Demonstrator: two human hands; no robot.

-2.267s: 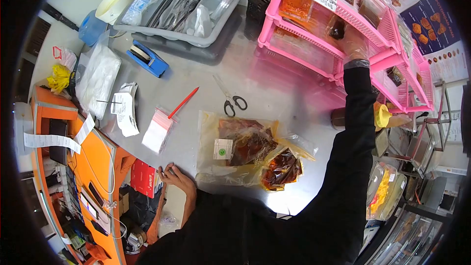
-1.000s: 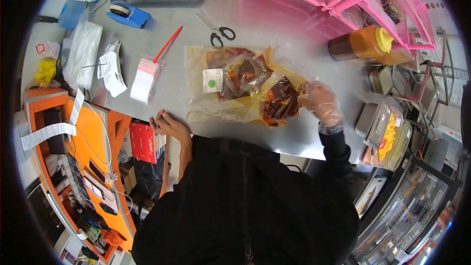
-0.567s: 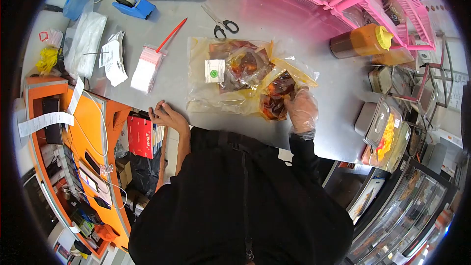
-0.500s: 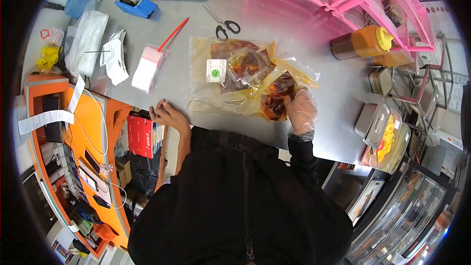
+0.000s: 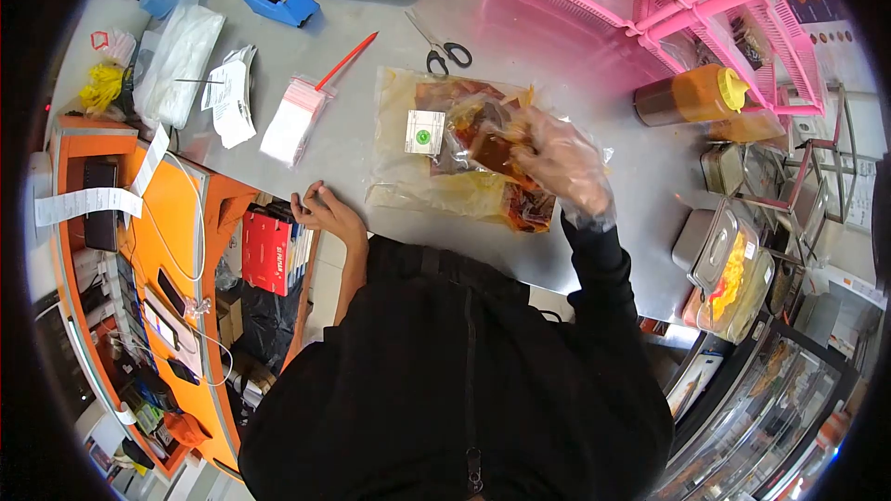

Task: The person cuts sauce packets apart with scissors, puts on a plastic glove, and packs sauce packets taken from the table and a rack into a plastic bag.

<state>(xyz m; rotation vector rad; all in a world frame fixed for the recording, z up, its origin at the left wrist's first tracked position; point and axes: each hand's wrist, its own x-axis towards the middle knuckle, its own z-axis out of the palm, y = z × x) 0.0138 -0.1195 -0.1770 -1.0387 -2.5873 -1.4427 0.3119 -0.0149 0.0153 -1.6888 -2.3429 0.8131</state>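
My right hand (image 5: 566, 162), in a clear plastic glove, grips a small packet of dark reddish-brown food (image 5: 497, 150) and holds it over a large clear bag (image 5: 394, 172). That bag lies flat on the steel table, with a white label (image 5: 424, 133) bearing a green round mark. More dark food packets show in and on the bag; one packet (image 5: 529, 207) lies at its lower right, below my right hand. My left hand (image 5: 325, 213) is bare and rests at the table's near edge, fingers loosely bent and apart, holding nothing.
Scissors (image 5: 448, 54) lie behind the bag. Left of it are a red stick (image 5: 348, 60), small plastic bags (image 5: 293, 125), receipts (image 5: 232, 102) and a blue tape dispenser (image 5: 278, 2). A sauce bottle (image 5: 687, 96), pink racks (image 5: 650, 19) and a food container (image 5: 729, 264) stand right.
My right hand has moved up and left, lifting a dark food packet over the bag's middle. Another packet stays at the lower right. My left hand stays at the table edge.
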